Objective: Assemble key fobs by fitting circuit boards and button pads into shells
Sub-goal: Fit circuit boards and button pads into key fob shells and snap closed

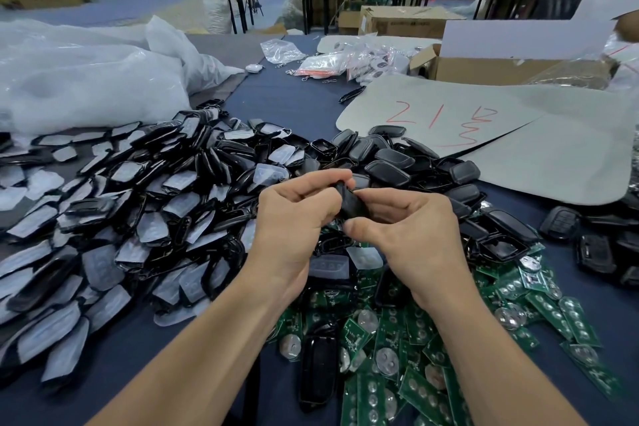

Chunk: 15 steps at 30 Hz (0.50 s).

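**Both hands closed on one fob above mid-table**

The fob (pixel 352 204) is held in the air over the middle of the table (pixel 294 100), and the two hands meet on it. The left hand (pixel 297 214) has its fingers curled over the fob's upper end. The right hand (pixel 408 235) pinches the lower end, thumb beneath and fingers above.

Judgement: gripping both ends suits pressing the two halves shut. The fingers cover the seam, so I cannot tell whether a board and pad are already inside.

Stock lies sorted by kind, all within reach, presumably so each part can be picked up without searching:
- The button pads (pixel 157 230), many rimmed in black, are heaped toward the left edge.
- The shells (pixel 394 157) sit just beyond the hands.
- The circuit boards (pixel 432 356) are at the near edge, right of centre.

Materials:
- The fob is black plastic, a rounded oblong with a slight sheen.
- The pads are milky, translucent and soft-looking.
- The boards are flat and green, with round silvery domes.
- The shells are dark and smooth, with curved backs.
- The table cover is matte dark-blue cloth.

A grey sheet (pixel 484 128) with red marks lies toward the far right corner, just beside the shells. A cardboard box (pixel 501 69) sits behind it.
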Motion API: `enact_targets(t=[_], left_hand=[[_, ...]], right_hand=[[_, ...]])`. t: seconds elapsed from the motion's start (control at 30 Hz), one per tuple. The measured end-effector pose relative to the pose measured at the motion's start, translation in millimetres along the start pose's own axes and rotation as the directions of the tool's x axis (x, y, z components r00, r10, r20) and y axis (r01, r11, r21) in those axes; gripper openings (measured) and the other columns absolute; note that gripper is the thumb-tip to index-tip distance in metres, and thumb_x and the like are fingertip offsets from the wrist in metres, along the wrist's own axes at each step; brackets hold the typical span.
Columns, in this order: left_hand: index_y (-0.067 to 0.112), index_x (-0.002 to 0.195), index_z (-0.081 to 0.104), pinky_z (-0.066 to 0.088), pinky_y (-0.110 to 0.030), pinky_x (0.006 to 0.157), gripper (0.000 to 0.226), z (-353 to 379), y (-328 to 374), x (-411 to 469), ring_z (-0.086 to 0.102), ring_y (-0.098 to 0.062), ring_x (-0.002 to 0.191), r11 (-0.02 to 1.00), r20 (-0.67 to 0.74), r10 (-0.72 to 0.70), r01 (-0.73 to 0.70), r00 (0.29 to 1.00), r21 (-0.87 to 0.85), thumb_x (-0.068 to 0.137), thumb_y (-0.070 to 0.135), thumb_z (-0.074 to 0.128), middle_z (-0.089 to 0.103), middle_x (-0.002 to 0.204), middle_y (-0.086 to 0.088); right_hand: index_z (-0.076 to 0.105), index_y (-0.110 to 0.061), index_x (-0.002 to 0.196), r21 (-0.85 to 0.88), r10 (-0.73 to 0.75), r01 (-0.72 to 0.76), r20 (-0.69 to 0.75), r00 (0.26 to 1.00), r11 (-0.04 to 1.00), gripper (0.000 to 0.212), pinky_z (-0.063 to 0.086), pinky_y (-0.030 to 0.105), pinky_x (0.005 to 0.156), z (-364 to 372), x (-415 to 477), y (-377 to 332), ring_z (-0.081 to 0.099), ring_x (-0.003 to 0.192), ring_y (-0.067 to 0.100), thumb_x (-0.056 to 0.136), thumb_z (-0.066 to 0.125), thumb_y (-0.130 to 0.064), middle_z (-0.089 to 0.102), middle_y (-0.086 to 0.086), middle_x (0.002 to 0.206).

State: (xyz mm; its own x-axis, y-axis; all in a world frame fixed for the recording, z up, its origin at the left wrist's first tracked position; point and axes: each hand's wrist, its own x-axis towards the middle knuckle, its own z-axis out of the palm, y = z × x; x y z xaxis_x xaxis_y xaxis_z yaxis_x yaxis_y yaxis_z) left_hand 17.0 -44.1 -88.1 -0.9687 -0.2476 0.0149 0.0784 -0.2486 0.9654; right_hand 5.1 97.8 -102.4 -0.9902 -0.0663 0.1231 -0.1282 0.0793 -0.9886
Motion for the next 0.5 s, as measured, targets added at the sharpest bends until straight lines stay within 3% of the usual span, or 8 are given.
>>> enact_targets(t=[0.1,0.33,0.4,0.5], left_hand=[[0.02,0.084,0.086,0.05,-0.024,0.069,0.052,-1.3,-0.7,-0.2,0.049,-0.024,0.079,1.0,0.004,0.017,-0.017,1.0,0.018,0.081,-0.018,0.051,0.076,0.084,-0.007],[0.023,0.086,0.086,0.048,-0.02,0.065,0.044,-3.3,0.0,0.8,0.048,-0.019,0.07,0.999,0.02,0.021,-0.022,1.0,0.028,0.075,-0.008,0.057,0.079,0.088,-0.005],[0.023,0.088,0.086,0.049,-0.022,0.07,0.04,-3.5,1.1,1.1,0.048,-0.018,0.07,1.0,0.028,0.007,-0.007,1.0,0.009,0.068,0.002,0.058,0.075,0.089,-0.007],[0.018,0.097,0.084,0.047,-0.035,0.086,0.039,-6.4,2.2,3.4,0.047,-0.027,0.087,0.997,0.08,-0.043,0.048,0.996,-0.055,0.07,0.004,0.06,0.069,0.098,-0.013]], right_hand=[[0.08,-0.048,0.089,-0.032,-0.018,0.018,0.003,1.0,0.999,0.05,0.061,0.032,0.086,0.5,-0.8,-1.9,0.077,0.088,0.003,0.06,0.097,-0.011,0.08,-0.016,0.087],[0.08,-0.048,0.083,-0.043,-0.056,0.055,-0.005,0.998,0.998,0.047,0.061,0.022,0.081,3.3,-2.8,-1.5,0.076,0.087,0.0,0.064,0.096,-0.009,0.079,-0.018,0.086],[0.08,-0.042,0.086,-0.025,-0.052,0.052,-0.022,0.998,0.998,0.043,0.062,0.026,0.082,4.5,-3.0,-0.7,0.076,0.087,0.002,0.064,0.095,-0.008,0.08,-0.016,0.086],[0.082,-0.034,0.092,0.003,-0.041,0.041,-0.068,0.997,0.999,0.038,0.064,0.033,0.08,6.4,-2.4,0.1,0.078,0.085,0.006,0.065,0.095,-0.012,0.08,-0.012,0.085]])
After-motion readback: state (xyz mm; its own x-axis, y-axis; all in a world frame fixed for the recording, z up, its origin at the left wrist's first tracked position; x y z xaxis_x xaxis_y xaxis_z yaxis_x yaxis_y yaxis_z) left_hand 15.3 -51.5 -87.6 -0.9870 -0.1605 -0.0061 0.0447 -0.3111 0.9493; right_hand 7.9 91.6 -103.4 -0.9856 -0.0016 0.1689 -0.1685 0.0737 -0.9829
